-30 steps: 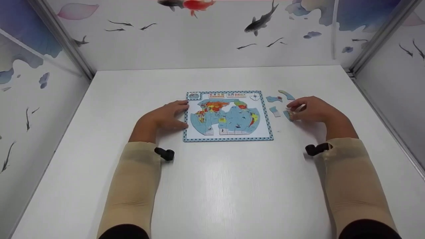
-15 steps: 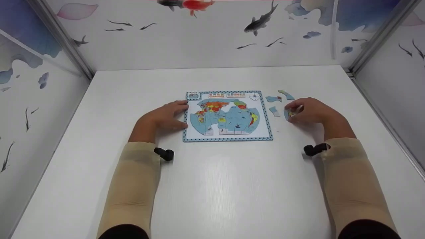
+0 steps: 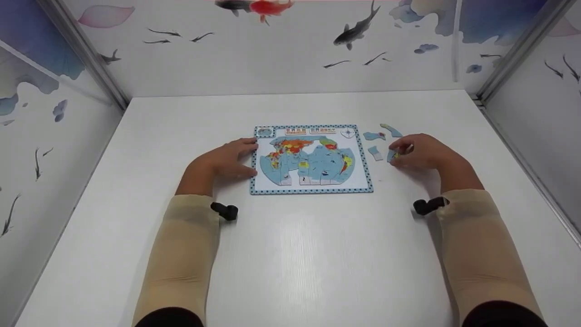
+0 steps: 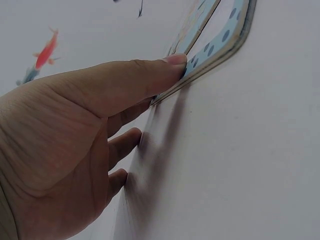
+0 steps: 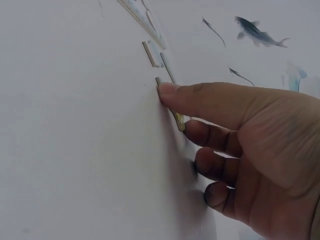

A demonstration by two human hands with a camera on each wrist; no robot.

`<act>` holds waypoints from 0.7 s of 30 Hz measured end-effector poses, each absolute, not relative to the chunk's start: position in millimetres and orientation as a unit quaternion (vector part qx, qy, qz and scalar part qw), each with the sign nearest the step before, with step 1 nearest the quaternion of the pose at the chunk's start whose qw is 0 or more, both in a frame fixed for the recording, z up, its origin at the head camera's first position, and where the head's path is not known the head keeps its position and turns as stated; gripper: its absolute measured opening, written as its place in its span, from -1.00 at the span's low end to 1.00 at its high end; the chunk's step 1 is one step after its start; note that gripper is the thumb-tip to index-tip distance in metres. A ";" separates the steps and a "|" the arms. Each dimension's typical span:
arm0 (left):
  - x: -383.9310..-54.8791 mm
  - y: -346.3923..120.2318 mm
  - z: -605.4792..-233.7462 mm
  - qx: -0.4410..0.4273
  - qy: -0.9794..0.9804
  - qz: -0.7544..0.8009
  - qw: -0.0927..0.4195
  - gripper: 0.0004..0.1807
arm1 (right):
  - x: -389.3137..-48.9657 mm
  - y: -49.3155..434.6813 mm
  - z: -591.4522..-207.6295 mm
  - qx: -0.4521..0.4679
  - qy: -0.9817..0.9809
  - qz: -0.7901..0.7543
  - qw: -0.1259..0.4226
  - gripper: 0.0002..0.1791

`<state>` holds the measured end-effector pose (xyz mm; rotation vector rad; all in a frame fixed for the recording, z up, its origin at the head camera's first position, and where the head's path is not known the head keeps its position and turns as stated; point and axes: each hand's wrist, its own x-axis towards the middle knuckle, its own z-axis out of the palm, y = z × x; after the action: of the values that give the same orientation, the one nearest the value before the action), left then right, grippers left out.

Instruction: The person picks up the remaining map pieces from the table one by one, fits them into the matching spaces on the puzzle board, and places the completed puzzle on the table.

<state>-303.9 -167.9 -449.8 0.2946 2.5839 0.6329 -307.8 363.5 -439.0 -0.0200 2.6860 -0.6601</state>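
Note:
A world map puzzle board [image 3: 313,191] with a blue dotted border lies flat on the white table. White gaps show in its map. At its left edge rests my left hand [image 3: 218,160], fingers extended; the left wrist view shows the thumb [image 4: 172,67] on the dotted border. To the right of the board, my right hand [image 3: 429,152] pinches a blue-and-yellow puzzle piece [image 3: 391,156] between thumb and fingers, low over the table. Close up, the thumb lies on the piece [image 5: 178,120] and partly hides it.
Three loose puzzle pieces lie between the board and my right hand: a curved one [image 3: 391,130], a wide one [image 3: 374,136] and a small one [image 3: 375,153]. Walls printed with fish enclose the table [image 3: 290,254] at the back and both sides.
My right hand has shifted slightly left, its fingers closing on the puzzle piece, which has turned a little. The left hand and the board stay in place.

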 end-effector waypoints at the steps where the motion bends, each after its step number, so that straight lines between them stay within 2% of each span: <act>1: -303.9 -167.9 -450.1 0.108 0.939 0.230 0.231 -0.01 | -307.7 363.2 -439.2 -0.006 0.954 -0.233 0.186 -0.40; 8: -305.4 -169.4 -451.7 0.116 0.941 0.223 0.228 -0.02 | -308.6 357.1 -435.8 -0.008 0.957 -0.238 0.165 -0.35; 21: -305.4 -168.7 -448.5 0.131 0.938 0.222 0.231 -0.01 | -304.3 312.0 -415.1 -0.055 0.954 -0.285 0.076 -0.39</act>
<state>-305.4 -168.7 -448.5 0.3611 2.5786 0.6107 -304.3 312.0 -415.1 -0.1657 2.8606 -0.8556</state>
